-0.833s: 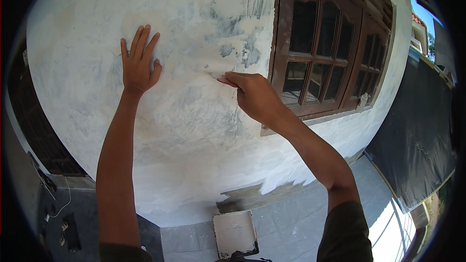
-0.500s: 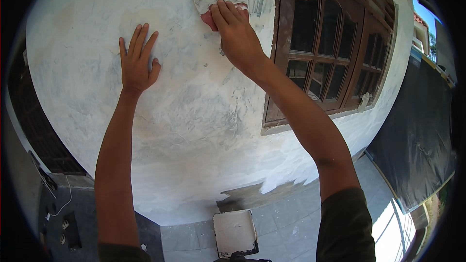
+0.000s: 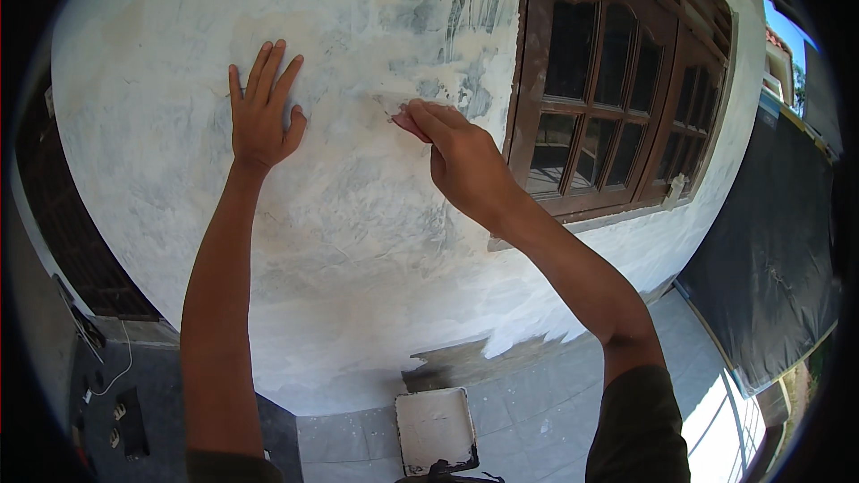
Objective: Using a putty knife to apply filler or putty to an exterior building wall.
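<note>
My right hand [image 3: 470,161] is closed around a small red putty scraper [image 3: 408,122], its edge against the wall left of the window. Most of the scraper is hidden by my fingers. Patches of white and grey coating cover the wall [image 3: 349,206], with darker streaks showing higher up near the window frame. Flat on the wall to the left lies my left hand [image 3: 260,125], fingers spread and holding nothing.
A brown wooden window [image 3: 591,107] with dark panes is set in the wall at right. Below, a paint tray [image 3: 399,434] with white residue stands on grey sheeting [image 3: 528,407]. A dark sheet [image 3: 761,241] hangs at far right; a dark door [image 3: 72,215] is at left.
My right hand has moved down the wall with the scraper, bending at the elbow and wrist. My left hand stays flat on the wall.
</note>
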Available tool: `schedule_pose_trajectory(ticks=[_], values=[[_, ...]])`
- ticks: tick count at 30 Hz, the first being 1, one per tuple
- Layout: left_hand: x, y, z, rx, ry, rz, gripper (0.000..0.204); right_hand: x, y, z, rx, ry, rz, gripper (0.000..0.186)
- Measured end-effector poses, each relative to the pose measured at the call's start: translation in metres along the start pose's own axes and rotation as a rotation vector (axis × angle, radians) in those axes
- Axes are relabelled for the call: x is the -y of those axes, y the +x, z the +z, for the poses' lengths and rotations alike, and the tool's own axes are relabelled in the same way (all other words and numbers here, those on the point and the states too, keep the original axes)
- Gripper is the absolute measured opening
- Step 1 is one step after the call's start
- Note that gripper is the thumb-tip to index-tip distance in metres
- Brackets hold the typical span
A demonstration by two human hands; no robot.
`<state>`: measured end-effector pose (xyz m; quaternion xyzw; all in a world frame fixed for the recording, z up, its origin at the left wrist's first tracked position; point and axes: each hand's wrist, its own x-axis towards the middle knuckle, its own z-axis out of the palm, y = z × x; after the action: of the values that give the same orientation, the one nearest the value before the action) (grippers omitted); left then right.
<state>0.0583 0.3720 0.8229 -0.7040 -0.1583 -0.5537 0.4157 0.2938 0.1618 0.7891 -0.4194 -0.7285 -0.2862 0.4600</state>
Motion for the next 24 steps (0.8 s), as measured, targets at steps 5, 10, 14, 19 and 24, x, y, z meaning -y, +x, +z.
schedule_pose_trajectory(ticks=[5,10,14,19,24], values=[[-0.007,0.005,0.005,0.001,-0.032,0.014,0.071,-0.036,0.102,-0.031,-0.363,-0.221,-0.243,0.023],[-0.004,0.004,0.004,0.012,-0.017,0.024,0.07,-0.072,0.107,0.016,-0.335,-0.609,-0.318,0.041],[-0.004,0.004,0.003,0.013,-0.021,0.009,0.07,-0.073,0.047,0.043,-0.218,-0.593,-0.254,0.051],[-0.004,0.005,0.005,0.006,-0.015,0.011,0.071,-0.052,-0.018,0.047,-0.027,-0.499,-0.14,0.055],[-0.002,0.001,0.006,0.0,-0.011,0.006,0.07,-0.008,-0.028,0.007,0.041,-0.052,0.105,0.036]])
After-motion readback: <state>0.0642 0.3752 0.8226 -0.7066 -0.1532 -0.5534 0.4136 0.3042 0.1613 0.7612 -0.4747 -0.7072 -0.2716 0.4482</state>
